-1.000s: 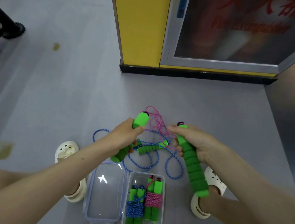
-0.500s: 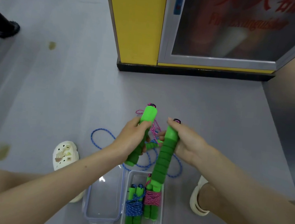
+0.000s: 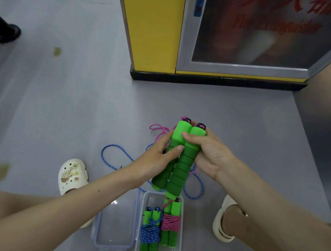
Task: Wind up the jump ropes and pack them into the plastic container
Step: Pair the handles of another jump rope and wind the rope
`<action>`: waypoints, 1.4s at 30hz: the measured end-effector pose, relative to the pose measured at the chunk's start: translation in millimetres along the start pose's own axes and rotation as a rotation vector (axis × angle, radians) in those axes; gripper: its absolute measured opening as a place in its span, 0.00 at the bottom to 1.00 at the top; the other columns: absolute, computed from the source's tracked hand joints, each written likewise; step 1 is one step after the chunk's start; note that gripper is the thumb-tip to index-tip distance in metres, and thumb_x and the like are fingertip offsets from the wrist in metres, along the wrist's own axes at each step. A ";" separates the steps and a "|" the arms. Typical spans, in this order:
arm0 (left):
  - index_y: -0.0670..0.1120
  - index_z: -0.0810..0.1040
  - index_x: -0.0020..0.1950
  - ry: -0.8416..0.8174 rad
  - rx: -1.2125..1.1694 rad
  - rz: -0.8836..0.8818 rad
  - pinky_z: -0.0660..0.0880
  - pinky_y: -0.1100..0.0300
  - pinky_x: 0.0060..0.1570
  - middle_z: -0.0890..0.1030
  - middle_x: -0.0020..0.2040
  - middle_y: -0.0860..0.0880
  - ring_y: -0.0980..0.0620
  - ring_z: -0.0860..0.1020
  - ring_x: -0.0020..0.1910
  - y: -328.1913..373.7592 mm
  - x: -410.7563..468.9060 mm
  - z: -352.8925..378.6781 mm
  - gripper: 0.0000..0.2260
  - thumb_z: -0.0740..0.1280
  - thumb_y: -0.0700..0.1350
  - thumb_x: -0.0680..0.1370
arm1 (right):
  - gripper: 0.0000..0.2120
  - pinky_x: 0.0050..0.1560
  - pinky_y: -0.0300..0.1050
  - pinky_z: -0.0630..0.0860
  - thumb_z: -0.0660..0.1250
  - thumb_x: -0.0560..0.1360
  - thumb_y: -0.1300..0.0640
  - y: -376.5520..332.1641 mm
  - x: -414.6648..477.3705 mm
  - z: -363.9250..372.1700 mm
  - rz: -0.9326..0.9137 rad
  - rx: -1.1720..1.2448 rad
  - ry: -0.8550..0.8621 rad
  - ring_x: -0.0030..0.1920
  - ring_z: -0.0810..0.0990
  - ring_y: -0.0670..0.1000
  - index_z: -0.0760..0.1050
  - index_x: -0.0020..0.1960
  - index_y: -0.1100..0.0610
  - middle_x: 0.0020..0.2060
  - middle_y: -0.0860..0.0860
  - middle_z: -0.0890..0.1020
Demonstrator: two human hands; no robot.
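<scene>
Two green foam handles (image 3: 178, 164) of a pink jump rope are pressed side by side above the floor. My left hand (image 3: 156, 161) grips the left handle and my right hand (image 3: 209, 153) grips the right one near its top. The pink rope (image 3: 160, 130) trails loose behind them. A blue rope (image 3: 115, 156) lies uncoiled on the floor beneath. The clear plastic container (image 3: 178, 250) at the bottom holds a wound blue rope (image 3: 150, 235) and a wound pink rope (image 3: 170, 224).
The container's lid (image 3: 116, 225) lies open beside it on the left. White clogs (image 3: 72, 174) flank the container on both sides. A yellow pillar and a fire extinguisher cabinet (image 3: 242, 41) stand behind. A black wheeled leg (image 3: 4, 30) is at far left.
My hands brought the two handles together from apart until they are parallel and touching, lifted above the container.
</scene>
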State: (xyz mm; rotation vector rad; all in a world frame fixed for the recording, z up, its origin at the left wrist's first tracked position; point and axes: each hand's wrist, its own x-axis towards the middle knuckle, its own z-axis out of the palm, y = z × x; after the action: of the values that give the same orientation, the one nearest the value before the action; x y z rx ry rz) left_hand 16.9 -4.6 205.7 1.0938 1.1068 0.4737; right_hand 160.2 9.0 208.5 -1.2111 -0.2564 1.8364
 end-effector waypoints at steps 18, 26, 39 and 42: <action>0.57 0.52 0.72 0.246 0.864 0.086 0.74 0.54 0.43 0.71 0.50 0.55 0.49 0.75 0.45 -9.2 4.0 10.4 0.39 0.73 0.50 0.69 | 0.15 0.43 0.51 0.79 0.69 0.71 0.69 13.5 11.2 15.9 -0.089 0.035 0.215 0.42 0.81 0.55 0.73 0.55 0.58 0.42 0.56 0.80; 0.43 0.72 0.46 -0.149 -0.449 -0.217 0.69 0.63 0.28 0.73 0.37 0.47 0.53 0.70 0.28 8.0 16.5 -17.4 0.19 0.66 0.38 0.57 | 0.11 0.46 0.44 0.70 0.65 0.76 0.50 -9.0 14.3 7.5 -0.037 -0.056 0.210 0.42 0.76 0.49 0.75 0.53 0.56 0.39 0.52 0.79; 0.39 0.74 0.59 -0.263 -0.419 -0.214 0.71 0.40 0.61 0.79 0.51 0.40 0.41 0.76 0.51 4.9 11.1 -12.7 0.29 0.69 0.40 0.58 | 0.35 0.45 0.56 0.81 0.77 0.58 0.48 -9.4 8.5 12.8 -0.052 -0.011 0.152 0.41 0.83 0.56 0.75 0.60 0.63 0.45 0.59 0.82; 0.45 0.70 0.58 0.003 -0.219 -0.104 0.78 0.45 0.55 0.79 0.51 0.44 0.47 0.80 0.47 4.0 14.4 -6.5 0.22 0.73 0.35 0.68 | 0.21 0.55 0.61 0.78 0.74 0.68 0.56 -11.4 8.3 11.0 -0.128 -0.018 0.209 0.45 0.82 0.57 0.77 0.57 0.66 0.46 0.60 0.82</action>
State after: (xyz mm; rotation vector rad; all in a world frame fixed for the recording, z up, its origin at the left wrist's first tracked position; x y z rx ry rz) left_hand 17.9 11.3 202.3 0.8406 1.0816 0.5017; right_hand 156.6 25.0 215.5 -1.3568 -0.2279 1.5876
